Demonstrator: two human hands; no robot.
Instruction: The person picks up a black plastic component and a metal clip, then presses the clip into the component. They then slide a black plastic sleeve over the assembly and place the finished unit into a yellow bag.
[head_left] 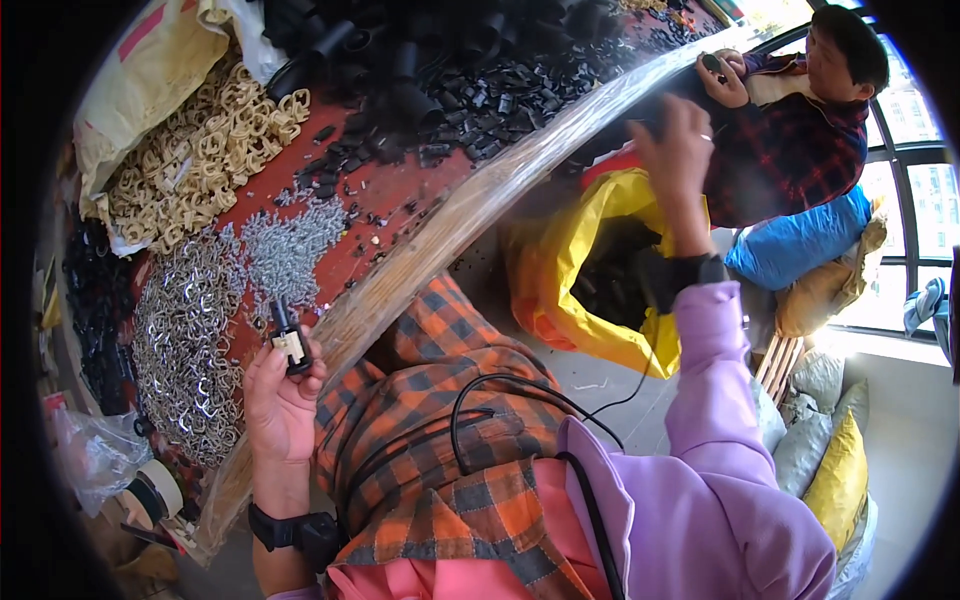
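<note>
**Left grip [282, 405] closed on black part [291, 347]; right grip [676, 150] raised, contents undetermined**

Left side: the forearm rises almost vertically from the lower edge, with a black strap [290, 532] at the wrist. The digits stand upward and curl in from both sides, clasping the black part near its base. The part is held tilted slightly, its narrow end pointing away from the body and a cream patch facing the camera. In view it lies just beside the wooden edge [400, 268] of the red counter [402, 188], against grey screws [293, 245] and silver hooks [185, 345].

Right side: the arm reaches forward in a lilac sleeve [712, 370], a dark band [690, 275] at the wrist. The grip is lifted, fingers forward and bent, a ring on one finger. Motion blur covers the fingertips; whether they hold anything cannot be told. In view the forearm crosses the rim of a yellow bag [572, 300] containing dark pieces [612, 275].

Surroundings: cream loops [195, 165] and black pieces [490, 100] are heaped on the counter. A co-worker [790, 160] in dark checks is beyond the right grip.
</note>
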